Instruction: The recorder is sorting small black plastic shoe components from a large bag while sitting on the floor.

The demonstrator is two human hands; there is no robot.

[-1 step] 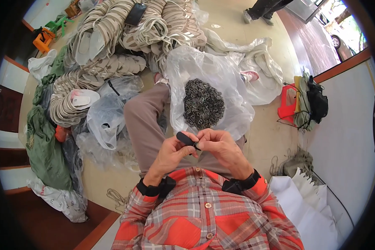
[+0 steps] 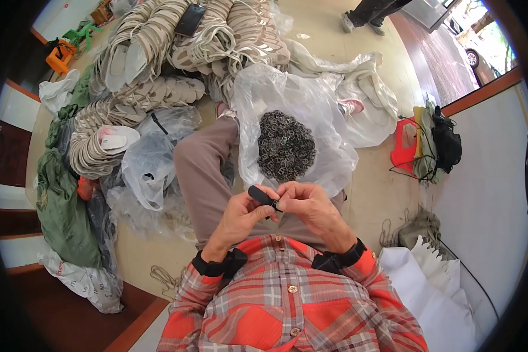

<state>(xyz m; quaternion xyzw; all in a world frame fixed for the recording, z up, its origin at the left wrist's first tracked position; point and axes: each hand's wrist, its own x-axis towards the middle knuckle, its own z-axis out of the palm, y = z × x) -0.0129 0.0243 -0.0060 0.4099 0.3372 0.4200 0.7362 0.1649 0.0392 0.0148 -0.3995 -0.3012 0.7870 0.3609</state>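
Above my lap, my left hand (image 2: pixel 244 212) is closed on a short black strap (image 2: pixel 260 195) with a rounded, wide end that points up and left. My right hand (image 2: pixel 312 209) meets it there, thumb and forefinger pinched at the strap's narrow end. A small dark metal ring (image 2: pixel 274 204) shows between the fingertips, partly hidden by them. Just beyond my hands, a heap of small dark metal rings (image 2: pixel 286 146) lies on a clear plastic sheet (image 2: pixel 334 152) spread between my legs.
Bundles of beige strappy shoe parts (image 2: pixel 152 41) are piled at the far left, with a black phone (image 2: pixel 190 20) on top. Clear plastic bags (image 2: pixel 149 167) and green cloth (image 2: pixel 64 217) lie left. A red stool (image 2: pixel 406 144) stands right. Another person's legs (image 2: pixel 372 14) show far off.
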